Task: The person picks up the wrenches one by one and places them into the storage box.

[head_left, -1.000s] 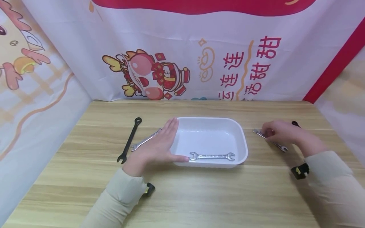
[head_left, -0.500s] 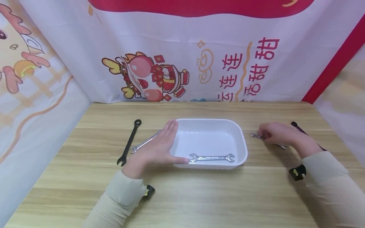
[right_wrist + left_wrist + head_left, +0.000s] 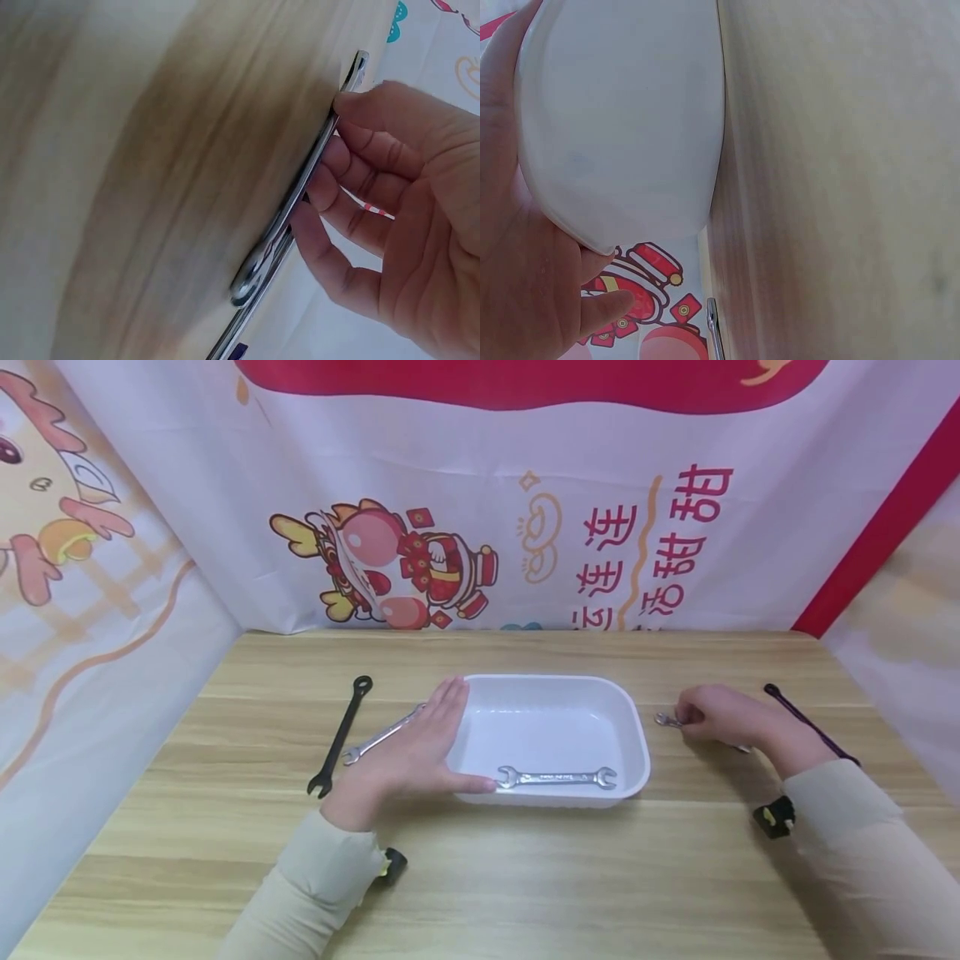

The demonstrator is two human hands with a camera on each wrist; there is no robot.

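Silver wrench (image 3: 301, 178) sits pinched in my right grip (image 3: 716, 714), down at the tabletop (image 3: 570, 877) right of the white tray (image 3: 540, 735), whose end my left grip (image 3: 408, 747) spans, fingers straight. Held by fingertips alone, slim metal could, I judge, swivel or slip if lifted off-centre.

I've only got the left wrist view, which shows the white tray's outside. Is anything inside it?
Observer: Yes, the head view shows a silver open-ended wrench inside the white tray, along its near side.
Operator: What's happening to the tray's right?
Observer: The right hand is pinching another silver wrench there.
Operator: Anything beyond that hand?
Observer: Yes, a black wrench lies on the table, farther right.
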